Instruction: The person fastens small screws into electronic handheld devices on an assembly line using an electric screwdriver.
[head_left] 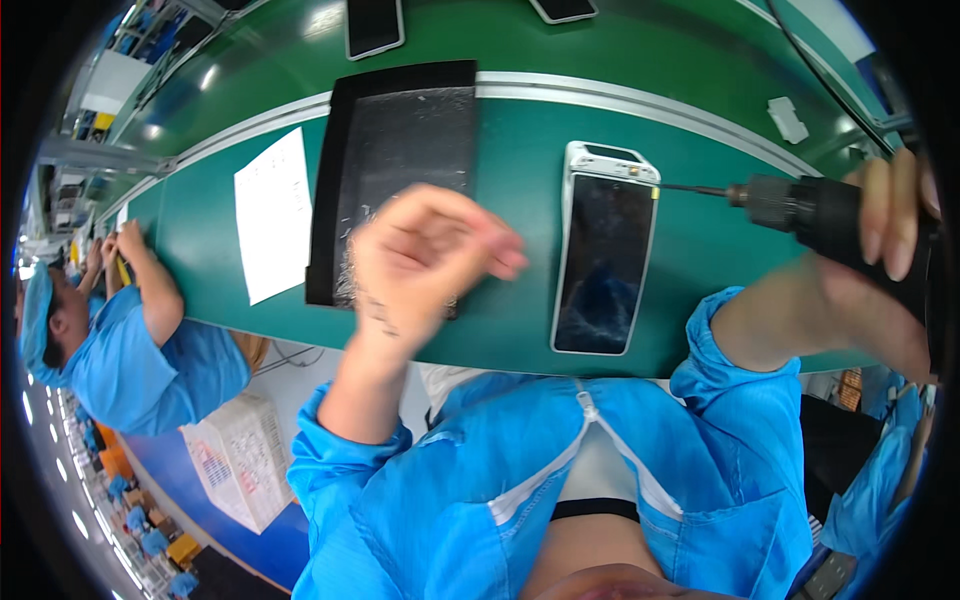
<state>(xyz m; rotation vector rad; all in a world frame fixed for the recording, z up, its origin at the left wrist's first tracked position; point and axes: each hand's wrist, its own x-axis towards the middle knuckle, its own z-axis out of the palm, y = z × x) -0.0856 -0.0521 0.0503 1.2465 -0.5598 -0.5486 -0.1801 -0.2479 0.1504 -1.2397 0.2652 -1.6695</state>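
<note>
My right hand (888, 225) grips a black electric screwdriver (790, 203), held nearly level. Its thin bit points left, and the tip appears at the upper right edge of a white handheld device with a dark screen (603, 265). That device lies on the green bench; small parts show at its top end. Over the near part of a shallow black tray (400, 130), my left hand (425, 260) is raised with fingers curled and thumb and fingertips pinched together. The fingertips are blurred, so anything between them cannot be made out. Small bits lie scattered in the tray.
A white paper sheet (275, 220) lies left of the tray. Beyond a metal rail (620, 97) are two more devices (374, 28) and a small white piece (787, 120). A cable (825, 80) hangs at right. A co-worker in blue (150, 350) sits at left.
</note>
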